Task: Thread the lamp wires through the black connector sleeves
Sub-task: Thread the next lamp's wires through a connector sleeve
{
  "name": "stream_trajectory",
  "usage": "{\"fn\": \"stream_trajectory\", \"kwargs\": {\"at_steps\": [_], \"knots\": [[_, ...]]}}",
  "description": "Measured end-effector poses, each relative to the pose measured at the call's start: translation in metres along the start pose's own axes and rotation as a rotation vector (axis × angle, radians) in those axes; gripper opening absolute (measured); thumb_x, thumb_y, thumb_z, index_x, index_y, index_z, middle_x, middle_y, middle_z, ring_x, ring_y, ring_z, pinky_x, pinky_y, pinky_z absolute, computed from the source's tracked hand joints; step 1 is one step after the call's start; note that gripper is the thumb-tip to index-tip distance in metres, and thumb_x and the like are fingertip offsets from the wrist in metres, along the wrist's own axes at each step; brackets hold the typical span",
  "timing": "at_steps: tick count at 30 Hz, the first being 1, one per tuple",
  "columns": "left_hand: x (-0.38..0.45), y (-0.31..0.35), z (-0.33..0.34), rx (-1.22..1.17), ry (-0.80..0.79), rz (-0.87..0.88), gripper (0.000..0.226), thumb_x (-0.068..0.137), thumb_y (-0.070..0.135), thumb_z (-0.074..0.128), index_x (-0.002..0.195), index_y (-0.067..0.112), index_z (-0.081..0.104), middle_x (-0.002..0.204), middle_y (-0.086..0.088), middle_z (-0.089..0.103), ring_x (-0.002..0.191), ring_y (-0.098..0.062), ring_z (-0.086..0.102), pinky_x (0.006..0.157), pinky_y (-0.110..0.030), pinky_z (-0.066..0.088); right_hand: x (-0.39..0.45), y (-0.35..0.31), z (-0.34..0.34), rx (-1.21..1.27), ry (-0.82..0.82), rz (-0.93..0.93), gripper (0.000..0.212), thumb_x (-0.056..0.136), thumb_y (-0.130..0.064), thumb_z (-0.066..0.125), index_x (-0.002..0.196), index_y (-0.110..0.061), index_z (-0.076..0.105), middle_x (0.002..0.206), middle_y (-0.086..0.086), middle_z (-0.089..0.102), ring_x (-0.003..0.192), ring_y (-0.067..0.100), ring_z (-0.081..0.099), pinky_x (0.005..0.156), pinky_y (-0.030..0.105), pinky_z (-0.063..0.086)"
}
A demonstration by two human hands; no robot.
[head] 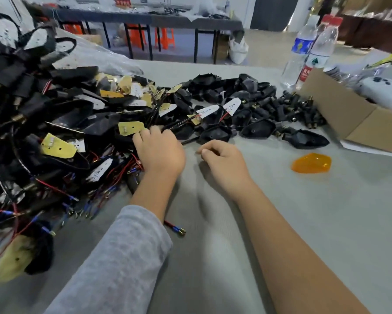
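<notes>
Grey worktable, long dark tables behind, orange stools beneath, pale floor, white sack

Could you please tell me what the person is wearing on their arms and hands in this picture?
The left arm wears a light grey, soft-looking knit sleeve that ends partway up the forearm, leaving the wrist and left hand bare. The right hand and whole visible forearm are uncovered. No gloves, rings, watches or bracelets show on either.
</notes>
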State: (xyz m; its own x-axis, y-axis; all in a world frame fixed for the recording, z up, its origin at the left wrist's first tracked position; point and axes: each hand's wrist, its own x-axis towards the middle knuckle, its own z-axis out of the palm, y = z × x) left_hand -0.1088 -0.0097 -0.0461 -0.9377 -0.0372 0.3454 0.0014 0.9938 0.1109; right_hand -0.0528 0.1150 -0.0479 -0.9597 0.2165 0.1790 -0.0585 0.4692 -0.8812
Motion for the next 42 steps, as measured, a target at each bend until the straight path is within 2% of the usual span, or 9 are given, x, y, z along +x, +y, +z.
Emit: {"fn": "stream_trajectory", "kwargs": {"at_steps": [6,10,14,18,21,26,32,35,42], "knots": [[0.001,-0.005,0.0,-0.163,0.092,-0.023,0.032,0.09,0.01,0.05,0.107,0.025,0.072,0.107,-0.006,0.062,0.107,-0.032,0.051,0.096,-0.041,0.031,0.0,0.0,-0.004,0.081,0.009,0.037,0.021,0.091,-0.013,0.053,0.083,-0.016,0.072,0.082,-0.003,0.069,0.086,0.019,0.063,0.086,0.04,0.053],[0.0,-0.008,-0.002,-0.326,0.206,-0.016,0.039,0.091,0.002,0.048,0.107,0.028,0.072,0.104,-0.002,0.067,0.098,-0.029,0.055,0.094,-0.039,0.032,-0.001,0.001,-0.003,0.06,-0.007,0.032,0.021,0.092,-0.016,0.052,0.083,-0.02,0.071,0.077,-0.005,0.068,0.078,0.016,0.062,0.077,0.036,0.052],[-0.005,-0.007,-0.009,-0.486,0.27,-0.015,0.033,0.094,0.004,0.048,0.109,0.027,0.066,0.074,0.002,0.063,0.075,-0.024,0.054,0.093,-0.038,0.033,-0.001,0.0,-0.001,0.029,-0.034,0.024,0.02,0.093,-0.019,0.052,0.087,-0.021,0.071,0.072,-0.012,0.063,0.075,0.012,0.06,0.075,0.035,0.051],[-0.006,-0.003,-0.017,-0.601,0.305,0.01,0.029,0.098,0.01,0.046,0.122,0.019,0.061,0.108,-0.003,0.068,0.094,-0.027,0.062,0.08,-0.039,0.047,-0.002,-0.001,-0.002,0.051,-0.033,0.029,0.02,0.093,-0.018,0.051,0.089,-0.019,0.071,0.071,-0.01,0.061,0.071,0.015,0.057,0.075,0.04,0.052],[-0.004,-0.004,-0.015,-0.56,0.272,-0.019,0.032,0.101,0.02,0.045,0.131,0.018,0.055,0.123,-0.008,0.055,0.095,-0.028,0.059,0.07,-0.034,0.038,-0.002,-0.001,-0.003,0.083,-0.033,0.029,0.02,0.094,-0.016,0.051,0.088,-0.019,0.07,0.071,-0.011,0.059,0.072,0.015,0.056,0.074,0.04,0.051],[-0.004,-0.005,-0.011,-0.542,0.232,-0.065,0.03,0.101,0.037,0.046,0.114,0.018,0.065,0.103,-0.001,0.043,0.075,-0.021,0.047,0.063,-0.032,0.033,-0.003,0.0,-0.004,0.085,-0.031,0.027,0.02,0.094,-0.016,0.051,0.09,-0.019,0.071,0.074,-0.014,0.06,0.078,0.012,0.058,0.074,0.033,0.048],[-0.004,0.002,-0.009,-0.493,0.164,-0.044,0.019,0.096,0.029,0.054,0.106,0.016,0.065,0.113,-0.005,0.054,0.103,-0.026,0.054,0.064,-0.033,0.033,-0.003,0.0,-0.006,0.077,-0.037,0.015,0.019,0.095,-0.016,0.052,0.09,-0.018,0.071,0.074,-0.015,0.061,0.076,0.006,0.055,0.07,0.026,0.041],[-0.004,0.002,-0.009,-0.508,0.152,-0.025,0.013,0.095,0.023,0.056,0.104,0.017,0.063,0.11,-0.004,0.057,0.103,-0.026,0.055,0.064,-0.034,0.034,-0.003,-0.001,-0.006,0.086,-0.037,0.014,0.018,0.094,-0.015,0.053,0.09,-0.016,0.071,0.074,-0.016,0.06,0.076,0.005,0.055,0.071,0.025,0.041],[-0.005,-0.001,-0.016,-0.783,0.439,-0.019,0.012,0.096,0.017,0.053,0.099,0.007,0.058,0.098,0.001,0.052,0.099,-0.023,0.05,0.081,-0.021,0.029,-0.005,-0.002,-0.006,0.108,-0.043,0.041,0.018,0.095,-0.018,0.053,0.092,-0.017,0.071,0.075,-0.013,0.061,0.076,0.009,0.056,0.072,0.029,0.045]]}}
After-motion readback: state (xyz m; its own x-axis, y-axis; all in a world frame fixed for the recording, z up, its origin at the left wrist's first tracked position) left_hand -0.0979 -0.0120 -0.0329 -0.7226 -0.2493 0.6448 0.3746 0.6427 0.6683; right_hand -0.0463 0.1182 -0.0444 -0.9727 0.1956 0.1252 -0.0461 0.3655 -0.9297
